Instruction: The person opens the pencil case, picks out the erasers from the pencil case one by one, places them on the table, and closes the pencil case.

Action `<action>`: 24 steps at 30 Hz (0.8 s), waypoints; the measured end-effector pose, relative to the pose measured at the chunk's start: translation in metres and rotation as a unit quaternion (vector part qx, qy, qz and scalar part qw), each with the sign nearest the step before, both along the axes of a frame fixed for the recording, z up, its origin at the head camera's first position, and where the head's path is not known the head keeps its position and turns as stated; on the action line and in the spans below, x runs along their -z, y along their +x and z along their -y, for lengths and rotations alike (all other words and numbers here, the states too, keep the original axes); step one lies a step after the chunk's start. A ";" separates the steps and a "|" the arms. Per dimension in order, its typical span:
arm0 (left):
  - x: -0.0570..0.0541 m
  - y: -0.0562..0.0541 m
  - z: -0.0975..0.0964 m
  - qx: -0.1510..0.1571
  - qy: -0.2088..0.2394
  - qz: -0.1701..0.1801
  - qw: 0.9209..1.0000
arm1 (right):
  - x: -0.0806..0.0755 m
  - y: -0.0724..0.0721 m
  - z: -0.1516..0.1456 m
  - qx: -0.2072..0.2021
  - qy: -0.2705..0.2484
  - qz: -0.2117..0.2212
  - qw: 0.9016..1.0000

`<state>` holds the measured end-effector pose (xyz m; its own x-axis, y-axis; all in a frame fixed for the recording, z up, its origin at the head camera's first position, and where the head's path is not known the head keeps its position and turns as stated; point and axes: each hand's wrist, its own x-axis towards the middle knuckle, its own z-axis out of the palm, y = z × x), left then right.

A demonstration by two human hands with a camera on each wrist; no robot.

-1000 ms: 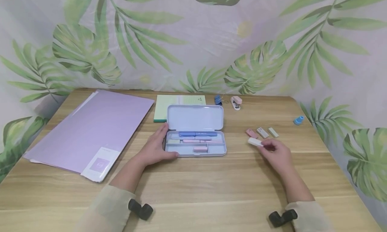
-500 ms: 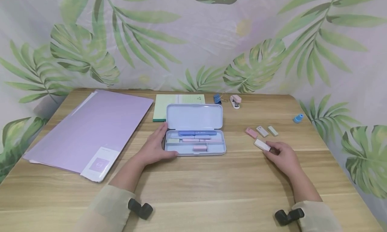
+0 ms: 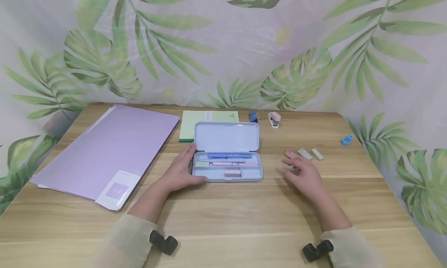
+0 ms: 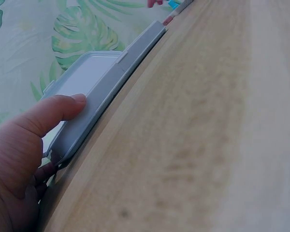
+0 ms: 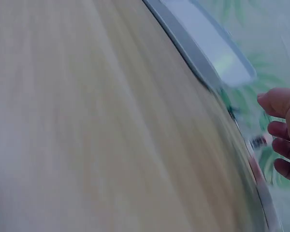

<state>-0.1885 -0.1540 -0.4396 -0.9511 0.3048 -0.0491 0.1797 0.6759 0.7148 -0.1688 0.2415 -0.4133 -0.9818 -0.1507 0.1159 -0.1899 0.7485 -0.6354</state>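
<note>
A pale blue pencil case (image 3: 227, 179) lies with its lid raised at mid-table. My left hand (image 3: 179, 171) grips its left end; in the left wrist view the thumb (image 4: 70, 106) presses the front wall. Inside the back compartment are a dark blue pen (image 3: 230, 156), lighter blue and pink pens, and a pale green block (image 3: 201, 164). A small pink eraser (image 3: 232, 172) sits in the front compartment. My right hand (image 3: 304, 177) hovers right of the case, fingers loosely bent and holding nothing. Just beyond it lie pink (image 3: 290, 154), grey-white (image 3: 305, 154) and pale green erasers (image 3: 317, 154).
A large purple folder (image 3: 115, 147) covers the left side. Behind the case are a green notepad (image 3: 188, 124), a blue binder clip (image 3: 253, 116) and a pink mini stapler (image 3: 274, 120). A small blue conical object (image 3: 346, 140) stands near the right edge.
My right hand has let go of the white eraser and moved left toward the case; that eraser is now hidden from the head view. The left hand stays on the case.
</note>
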 end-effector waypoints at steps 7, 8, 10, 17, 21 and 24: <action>0.002 0.000 -0.002 -0.001 0.003 -0.004 1.000 | 0.000 -0.008 0.064 -0.096 -0.002 -0.013 0.995; 0.002 0.000 -0.002 -0.001 0.003 -0.005 1.000 | 0.000 -0.009 0.071 -0.108 0.000 -0.016 0.994; 0.002 0.000 -0.002 0.000 0.003 -0.006 1.000 | 0.001 -0.011 0.082 -0.131 0.004 -0.019 0.991; 0.001 0.001 -0.001 -0.001 0.004 -0.007 1.000 | 0.003 -0.018 0.100 -0.164 0.056 -0.017 0.985; 0.000 0.001 -0.001 -0.002 0.006 -0.005 1.000 | 0.001 -0.021 0.106 -0.174 0.102 -0.013 0.979; 0.000 0.002 0.000 -0.004 0.004 -0.004 1.000 | -0.003 -0.023 0.110 -0.181 0.128 -0.002 0.975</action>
